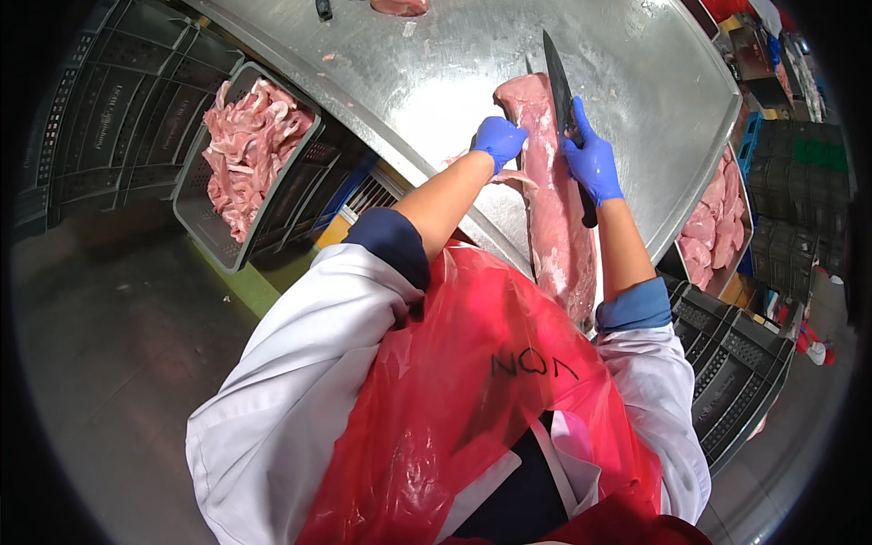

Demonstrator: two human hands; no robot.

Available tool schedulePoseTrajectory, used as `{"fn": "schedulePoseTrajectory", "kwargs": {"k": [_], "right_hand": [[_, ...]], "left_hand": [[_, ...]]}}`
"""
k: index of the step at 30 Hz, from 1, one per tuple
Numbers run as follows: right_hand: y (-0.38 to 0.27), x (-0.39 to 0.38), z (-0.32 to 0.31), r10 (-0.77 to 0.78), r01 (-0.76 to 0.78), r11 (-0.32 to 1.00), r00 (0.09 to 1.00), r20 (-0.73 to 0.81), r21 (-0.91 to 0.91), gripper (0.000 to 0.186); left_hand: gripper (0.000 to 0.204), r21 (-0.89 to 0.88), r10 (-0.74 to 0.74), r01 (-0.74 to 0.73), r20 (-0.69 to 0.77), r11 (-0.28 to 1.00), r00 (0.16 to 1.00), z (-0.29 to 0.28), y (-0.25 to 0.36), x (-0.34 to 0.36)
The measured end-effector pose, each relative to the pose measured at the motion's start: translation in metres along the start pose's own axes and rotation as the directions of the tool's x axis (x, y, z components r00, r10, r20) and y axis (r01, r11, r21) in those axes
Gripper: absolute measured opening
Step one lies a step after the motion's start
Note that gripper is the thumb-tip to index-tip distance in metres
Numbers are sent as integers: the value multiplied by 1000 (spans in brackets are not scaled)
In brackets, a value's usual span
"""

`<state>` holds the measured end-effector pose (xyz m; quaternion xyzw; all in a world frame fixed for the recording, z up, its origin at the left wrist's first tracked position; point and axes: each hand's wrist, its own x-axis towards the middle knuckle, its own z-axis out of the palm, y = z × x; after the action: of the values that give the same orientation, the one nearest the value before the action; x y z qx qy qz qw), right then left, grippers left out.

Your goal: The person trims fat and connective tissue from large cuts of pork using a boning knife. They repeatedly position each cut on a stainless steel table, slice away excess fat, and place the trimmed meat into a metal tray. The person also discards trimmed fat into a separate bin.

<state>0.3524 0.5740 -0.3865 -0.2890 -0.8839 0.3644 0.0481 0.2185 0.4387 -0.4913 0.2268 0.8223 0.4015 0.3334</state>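
Note:
A long pale pink piece of meat (pixel 548 200) lies on the steel table in front of me, its near end reaching my apron. My left hand (pixel 500 143), in a blue glove, is closed at the meat's left edge and seems to pinch it; its fingertips are partly hidden. A loose strip of trim (pixel 516 179) hangs off that side just below the hand. My right hand (pixel 592 161), also gloved in blue, grips a knife (pixel 559 80) along the meat's right side. The dark blade points away from me, and the handle's end shows below the palm.
The steel table (pixel 400 68) has a raised rim. Another meat piece (pixel 400 6) lies at its far edge. At left stands a grey crate (pixel 304 150) of meat trimmings (pixel 250 150); at right, a container of meat pieces (pixel 713 227). Black crates (pixel 727 372) stand at lower right.

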Motion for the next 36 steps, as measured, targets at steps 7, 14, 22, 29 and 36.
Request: {"fn": "schedulePoseTrajectory", "kwargs": {"k": [7,14,22,29,36], "right_hand": [[-30,-10,13,-189,219,951,971,147,-218,75],[-34,-78,-33,137,110,863,888,438,-493,80],[-49,-86,1,49,172,827,927,372,-536,75],[-61,-117,27,107,37,856,963,246,-515,73],[-80,-241,-3,336,-137,828,897,286,-543,79]], "left_hand": [[20,-10,329,-331,-67,944,942,7,-36,0],[18,-604,-118,81,-22,793,993,-13,-5,-37],[14,-592,-26,-47,-114,805,993,-12,-11,-43],[9,-595,111,-164,-126,787,986,-28,-13,-53],[15,-339,149,-166,-75,926,986,-40,-54,-22]]}}
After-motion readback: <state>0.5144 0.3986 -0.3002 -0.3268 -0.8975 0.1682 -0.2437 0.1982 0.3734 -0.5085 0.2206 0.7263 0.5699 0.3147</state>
